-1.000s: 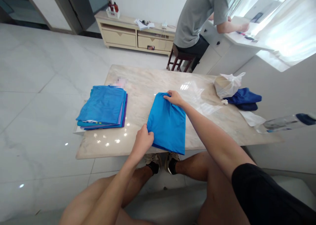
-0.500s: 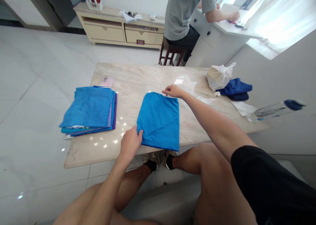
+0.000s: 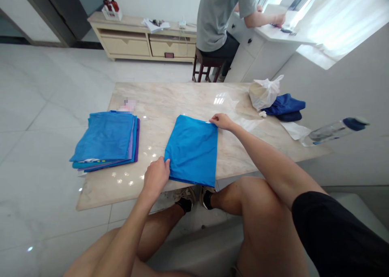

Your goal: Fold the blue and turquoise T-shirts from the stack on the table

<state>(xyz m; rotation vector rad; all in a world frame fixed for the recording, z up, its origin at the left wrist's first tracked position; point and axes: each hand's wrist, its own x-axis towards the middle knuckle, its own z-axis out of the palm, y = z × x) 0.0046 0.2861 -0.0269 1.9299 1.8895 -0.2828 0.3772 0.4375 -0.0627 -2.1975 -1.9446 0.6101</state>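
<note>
A bright blue folded cloth (image 3: 192, 151), perhaps a garment, lies on the marble-topped table (image 3: 152, 96), its lower edge near the table's front. My left hand (image 3: 157, 174) grips the cloth's left edge near the lower corner, thumb on top. At the far right corner, my right hand (image 3: 221, 121) pinches the cloth's edge; a small white bit, perhaps a tag, shows beside the fingertips. To the left sits a stack of folded cloths (image 3: 105, 137) in blue, lilac and purple, slightly past the table's left edge.
A white plastic bag (image 3: 264, 94), dark blue cloth (image 3: 287, 107) and clear bottle (image 3: 334, 132) with a blue lid are on the right. Behind the table, a person in a grey shirt (image 3: 214, 20) sits on a stool (image 3: 206, 60). A low cabinet (image 3: 126, 46) lines the wall.
My right hand has moved right along the cloth's far edge to its corner and now pinches it. My left hand stays on the left edge. The view has shifted slightly.
</note>
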